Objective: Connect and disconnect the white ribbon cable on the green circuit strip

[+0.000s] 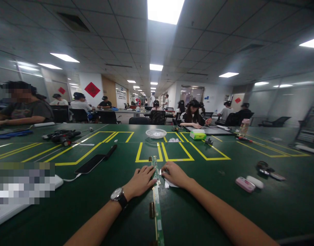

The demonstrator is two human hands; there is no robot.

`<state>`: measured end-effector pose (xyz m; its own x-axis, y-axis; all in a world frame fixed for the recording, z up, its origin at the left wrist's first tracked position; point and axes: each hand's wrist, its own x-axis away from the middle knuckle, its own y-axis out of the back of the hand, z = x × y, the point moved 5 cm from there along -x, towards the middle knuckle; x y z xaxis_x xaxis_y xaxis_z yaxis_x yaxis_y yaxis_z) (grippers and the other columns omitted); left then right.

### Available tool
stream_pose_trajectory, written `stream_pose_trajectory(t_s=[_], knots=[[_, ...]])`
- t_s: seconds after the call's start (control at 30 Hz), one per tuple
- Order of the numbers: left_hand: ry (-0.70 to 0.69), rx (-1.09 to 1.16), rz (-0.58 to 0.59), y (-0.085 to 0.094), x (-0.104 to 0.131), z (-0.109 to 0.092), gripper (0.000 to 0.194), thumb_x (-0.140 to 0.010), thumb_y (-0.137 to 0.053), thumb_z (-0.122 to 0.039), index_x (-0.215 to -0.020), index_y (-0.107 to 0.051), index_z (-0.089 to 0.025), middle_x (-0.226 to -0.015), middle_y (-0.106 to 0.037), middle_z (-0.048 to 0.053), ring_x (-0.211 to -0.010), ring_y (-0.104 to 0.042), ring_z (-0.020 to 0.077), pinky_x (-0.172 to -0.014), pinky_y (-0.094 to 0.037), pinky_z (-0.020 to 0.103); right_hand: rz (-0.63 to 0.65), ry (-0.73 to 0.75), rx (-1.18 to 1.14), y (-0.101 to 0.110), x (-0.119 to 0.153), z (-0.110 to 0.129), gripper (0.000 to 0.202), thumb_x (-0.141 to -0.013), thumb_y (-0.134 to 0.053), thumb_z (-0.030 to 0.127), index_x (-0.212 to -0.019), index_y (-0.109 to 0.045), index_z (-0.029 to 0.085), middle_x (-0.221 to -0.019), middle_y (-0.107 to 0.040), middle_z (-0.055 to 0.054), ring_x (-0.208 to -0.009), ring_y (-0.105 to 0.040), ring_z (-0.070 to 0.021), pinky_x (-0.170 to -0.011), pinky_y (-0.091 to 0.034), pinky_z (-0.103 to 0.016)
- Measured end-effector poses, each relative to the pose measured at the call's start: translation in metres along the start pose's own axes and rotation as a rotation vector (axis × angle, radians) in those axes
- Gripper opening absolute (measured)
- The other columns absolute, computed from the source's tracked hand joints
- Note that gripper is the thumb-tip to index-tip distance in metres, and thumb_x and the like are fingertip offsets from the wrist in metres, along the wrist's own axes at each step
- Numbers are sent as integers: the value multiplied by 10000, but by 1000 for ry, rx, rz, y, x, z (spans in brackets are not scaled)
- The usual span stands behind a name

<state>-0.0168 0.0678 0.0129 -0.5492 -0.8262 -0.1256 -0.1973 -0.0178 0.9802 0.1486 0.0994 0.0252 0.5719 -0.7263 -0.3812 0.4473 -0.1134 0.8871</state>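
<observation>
Left hand (141, 179) lies flat, fingers spread, pinning the long narrow circuit strip (155, 191) from its left edge, not closed round it. Right hand (175, 174) presses fingertips on a white paper scrap (169, 184) just right of the strip; open grip too. Strip runs along the green table (210, 212), straight away from the body. Judgement: keep pressure even on both sides so the strip doesn't pivot. Farther out: phone (89, 164) to the left, pink case (245, 184) to the right, plastic dish (156, 133) beyond.
</observation>
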Motion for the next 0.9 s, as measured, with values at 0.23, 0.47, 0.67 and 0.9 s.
stream_pose_trajectory(t_s=[0.23,0.47,0.67,0.9], knots=[[-1,14,9,-2,-2,1,572,-947,-215,-569,-1434,-289,-277,-1492,-299,64,-1326,-254,286,-1011,-247,498,-26,-18,8,-1,-1,2,129,-821,-596,249,-876,-683,172,-861,-615,-59,-860,-549,-172,-780,-393,-266],[-7,29,22,-2,-2,0,560,-951,-216,-554,-1439,-278,-285,-1506,-275,55,-1325,-244,299,-999,-253,513,-38,-17,-19,-3,-1,0,128,-814,-613,252,-871,-694,171,-870,-638,-63,-863,-568,-174,-788,-408,-269],[-21,60,59,-5,-5,2,547,-955,-211,-545,-1454,-216,-321,-1527,-230,24,-1337,-213,322,-999,-226,555,-47,28,-85,-6,-3,-6,141,-809,-640,267,-890,-720,185,-862,-670,-55,-833,-589,-167,-768,-419,-260],[-79,78,117,-2,-8,5,521,-961,-223,-519,-1456,-168,-364,-1526,-235,1,-1313,-239,317,-987,-238,548,-16,82,-191,-6,-6,-7,107,-801,-649,231,-859,-721,177,-851,-675,-45,-808,-602,-150,-766,-427,-248]])
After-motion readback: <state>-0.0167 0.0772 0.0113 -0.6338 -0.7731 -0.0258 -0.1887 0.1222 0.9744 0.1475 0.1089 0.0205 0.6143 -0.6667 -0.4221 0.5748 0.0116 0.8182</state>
